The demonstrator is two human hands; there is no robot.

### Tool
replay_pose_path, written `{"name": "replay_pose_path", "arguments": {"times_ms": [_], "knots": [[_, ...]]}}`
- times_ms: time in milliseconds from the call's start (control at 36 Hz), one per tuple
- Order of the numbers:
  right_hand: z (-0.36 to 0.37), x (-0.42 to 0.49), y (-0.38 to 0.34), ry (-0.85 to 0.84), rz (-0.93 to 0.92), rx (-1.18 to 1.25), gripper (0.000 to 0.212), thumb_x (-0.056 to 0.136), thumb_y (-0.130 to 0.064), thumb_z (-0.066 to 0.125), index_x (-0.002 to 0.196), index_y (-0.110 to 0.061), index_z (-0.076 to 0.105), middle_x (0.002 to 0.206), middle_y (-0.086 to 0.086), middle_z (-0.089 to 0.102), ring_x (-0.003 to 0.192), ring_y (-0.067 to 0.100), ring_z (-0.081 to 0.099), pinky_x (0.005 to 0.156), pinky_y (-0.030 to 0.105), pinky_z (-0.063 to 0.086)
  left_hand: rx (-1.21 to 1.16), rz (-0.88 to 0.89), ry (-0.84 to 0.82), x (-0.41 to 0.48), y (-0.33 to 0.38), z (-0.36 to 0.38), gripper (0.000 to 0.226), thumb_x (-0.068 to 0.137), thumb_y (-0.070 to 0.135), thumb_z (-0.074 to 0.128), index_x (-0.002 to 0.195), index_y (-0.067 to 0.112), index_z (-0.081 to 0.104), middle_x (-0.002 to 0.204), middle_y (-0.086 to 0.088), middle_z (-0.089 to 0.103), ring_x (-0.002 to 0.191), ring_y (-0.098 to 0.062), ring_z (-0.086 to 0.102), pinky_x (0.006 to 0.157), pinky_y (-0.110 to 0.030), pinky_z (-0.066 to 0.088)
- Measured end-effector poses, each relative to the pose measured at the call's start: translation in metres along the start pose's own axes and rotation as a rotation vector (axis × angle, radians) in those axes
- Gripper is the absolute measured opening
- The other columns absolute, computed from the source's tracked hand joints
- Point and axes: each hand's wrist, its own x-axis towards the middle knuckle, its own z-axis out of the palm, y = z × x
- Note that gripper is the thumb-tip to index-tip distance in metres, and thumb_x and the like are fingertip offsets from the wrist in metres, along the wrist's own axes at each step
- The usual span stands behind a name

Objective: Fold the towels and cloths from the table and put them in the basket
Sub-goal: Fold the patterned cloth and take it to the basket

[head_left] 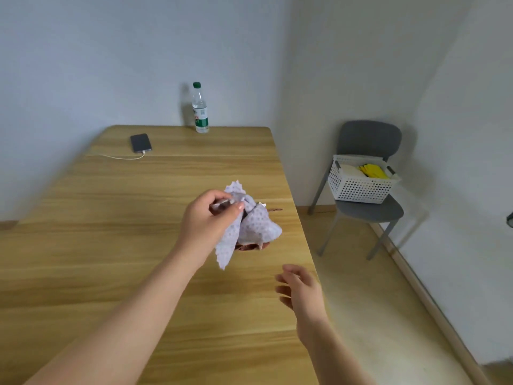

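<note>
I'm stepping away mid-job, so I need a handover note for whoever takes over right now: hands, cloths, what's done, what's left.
Left hand: pinching the lilac dotted cloth, which is crumpled and held above the table.
Right hand: open, holding nothing, near the table's right edge.
A dark cloth lies on the table under the lilac one.
Basket: on the chair right of the table, with a white item and a yellow item inside.
Left to do: fold the lilac cloth, then the dark cloth, and put both in the basket.
</note>
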Motion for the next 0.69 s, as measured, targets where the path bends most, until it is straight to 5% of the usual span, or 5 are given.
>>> {"name": "replay_pose_path", "arguments": {"times_ms": [167, 278, 417, 528, 694], "knots": [[-0.013, -0.048, -0.036, 0.022, -0.253, -0.03, 0.022, 0.087, -0.001, 0.05, 0.081, -0.02, 0.06, 0.075, -0.001, 0.062, 0.069, 0.016, 0.055, 0.062, 0.025, 0.042, 0.12, -0.103, -0.119, -0.058, 0.02, -0.009, 0.045, 0.068, 0.047, 0.07, 0.072, 0.003, 0.064, 0.064, -0.001, 0.053, 0.061, -0.012, 0.045, 0.062, -0.026, 0.033], [-0.028, -0.071, -0.039, 0.069, -0.332, -0.324, 0.018, 0.084, -0.006, 0.051, 0.088, -0.022, 0.059, 0.088, -0.005, 0.062, 0.076, 0.013, 0.053, 0.062, 0.024, 0.04, 0.332, -0.149, -0.157, -0.085, 0.019, -0.013, 0.02, 0.068, 0.023, 0.074, 0.06, 0.022, 0.056, 0.056, 0.009, 0.05, 0.059, -0.013, 0.046, 0.057, -0.025, 0.031], [-0.026, -0.094, -0.032, -0.136, -0.428, -0.5, 0.034, 0.087, -0.009, 0.054, 0.117, -0.025, 0.054, 0.11, -0.011, 0.054, 0.076, 0.007, 0.052, 0.066, 0.018, 0.041, 0.515, -0.018, -0.399, -0.108, 0.025, -0.022, 0.028, 0.076, 0.008, 0.067, 0.069, 0.032, 0.055, 0.073, 0.009, 0.056, 0.063, -0.01, 0.046, 0.059, -0.024, 0.034], [-0.005, -0.106, -0.042, -0.355, -0.43, -0.416, 0.042, 0.088, 0.0, 0.052, 0.101, -0.039, 0.051, 0.101, -0.011, 0.055, 0.075, 0.013, 0.053, 0.067, 0.02, 0.043, 0.579, 0.121, -0.519, -0.114, 0.033, -0.038, 0.03, 0.081, 0.01, 0.064, 0.07, 0.033, 0.047, 0.078, 0.008, 0.056, 0.062, -0.007, 0.042, 0.058, -0.019, 0.032], [0.035, -0.119, -0.043, -0.358, -0.436, -0.431, 0.013, 0.083, -0.006, 0.066, 0.084, -0.017, 0.061, 0.065, -0.005, 0.051, 0.054, 0.004, 0.045, 0.049, 0.011, 0.036, 0.503, 0.224, -0.327, -0.108, 0.025, -0.079, 0.036, 0.077, 0.016, 0.071, 0.071, 0.032, 0.04, 0.083, 0.007, 0.063, 0.058, -0.013, 0.048, 0.059, -0.027, 0.036]]}}
